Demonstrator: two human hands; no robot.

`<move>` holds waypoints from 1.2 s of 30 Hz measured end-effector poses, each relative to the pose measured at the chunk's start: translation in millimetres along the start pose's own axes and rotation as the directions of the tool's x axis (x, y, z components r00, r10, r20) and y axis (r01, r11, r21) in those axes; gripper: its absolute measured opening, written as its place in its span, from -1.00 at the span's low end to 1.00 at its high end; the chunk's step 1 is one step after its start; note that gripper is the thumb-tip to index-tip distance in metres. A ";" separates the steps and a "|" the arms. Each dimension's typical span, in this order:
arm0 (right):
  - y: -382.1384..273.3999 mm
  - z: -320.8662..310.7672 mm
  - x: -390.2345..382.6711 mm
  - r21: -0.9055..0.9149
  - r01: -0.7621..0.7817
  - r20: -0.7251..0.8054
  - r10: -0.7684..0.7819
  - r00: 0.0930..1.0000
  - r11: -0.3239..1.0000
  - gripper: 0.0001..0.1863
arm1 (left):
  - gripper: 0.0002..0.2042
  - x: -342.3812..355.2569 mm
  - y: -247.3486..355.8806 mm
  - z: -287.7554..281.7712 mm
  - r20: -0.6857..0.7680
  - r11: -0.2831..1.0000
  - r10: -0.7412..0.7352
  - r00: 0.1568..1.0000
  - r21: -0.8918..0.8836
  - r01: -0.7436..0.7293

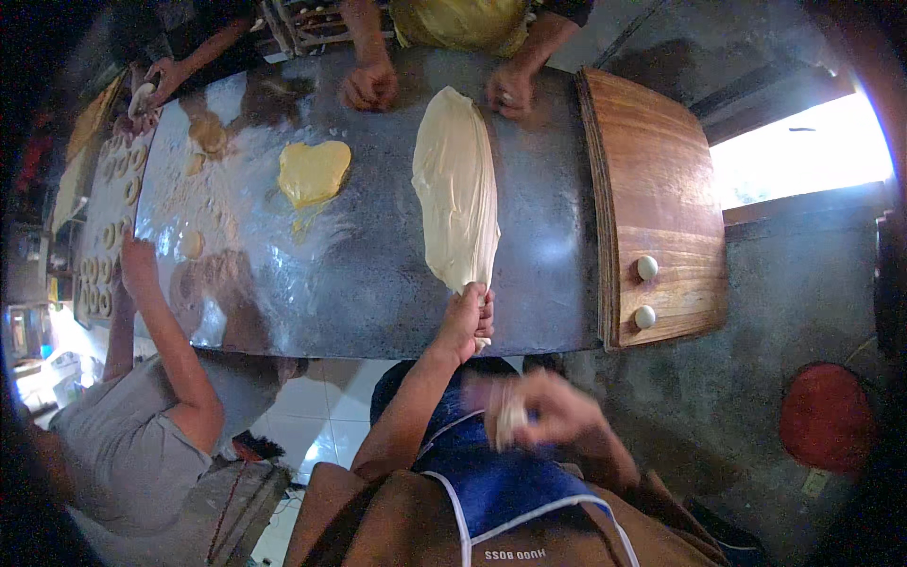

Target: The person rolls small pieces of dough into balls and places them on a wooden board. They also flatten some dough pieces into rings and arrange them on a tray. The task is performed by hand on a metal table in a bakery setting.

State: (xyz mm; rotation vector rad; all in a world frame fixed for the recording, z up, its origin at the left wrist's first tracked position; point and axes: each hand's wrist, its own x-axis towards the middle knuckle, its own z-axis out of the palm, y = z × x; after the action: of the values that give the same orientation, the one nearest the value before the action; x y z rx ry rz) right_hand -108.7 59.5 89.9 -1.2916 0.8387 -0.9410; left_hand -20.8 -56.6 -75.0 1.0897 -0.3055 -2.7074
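Note:
A long, pale slab of dough (455, 189) stretches across the dark metal table (378, 274), its near end narrowing toward me. My left hand (462, 324) is closed around that narrow end at the table's near edge, and a bit of dough pokes out below the fingers. Close to my body, in front of the blue apron (529, 496), my right hand (559, 408) is blurred by motion. Its fingers are curled about a small piece of pale dough (511, 422).
A yellow, soft-looking mass (314, 172) lies left of the slab. Stacked wooden boards (661, 180) at the right carry two dough balls (647, 267). Opposite, another person's hands (370, 87) rest on the table. Further left, people work near dough rings (97, 274).

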 end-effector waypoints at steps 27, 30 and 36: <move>146.8 -111.2 1.7 -0.622 -0.750 -0.777 -0.300 0.554 0.226 -0.55 | -0.53 -30.9 118.2 -80.9 0.347 -0.386 0.910 0.225 0.908 0.160; 151.9 -81.6 32.5 -0.689 -0.682 -0.723 -0.303 0.621 0.246 -0.57 | -0.61 -21.6 84.4 -75.1 0.155 -0.059 0.910 0.384 0.966 -0.250; 151.8 -112.7 -17.8 -0.796 -0.595 -0.602 -0.234 0.763 0.110 -0.64 | -0.80 -44.5 94.9 -84.0 0.468 -0.444 0.789 0.397 0.882 -0.158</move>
State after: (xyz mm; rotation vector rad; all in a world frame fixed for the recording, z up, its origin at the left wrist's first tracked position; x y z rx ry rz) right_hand -203.7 36.1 -72.8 -1.9135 2.4822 -0.4192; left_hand 80.1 -145.2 -79.7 1.0889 -2.2584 -0.6130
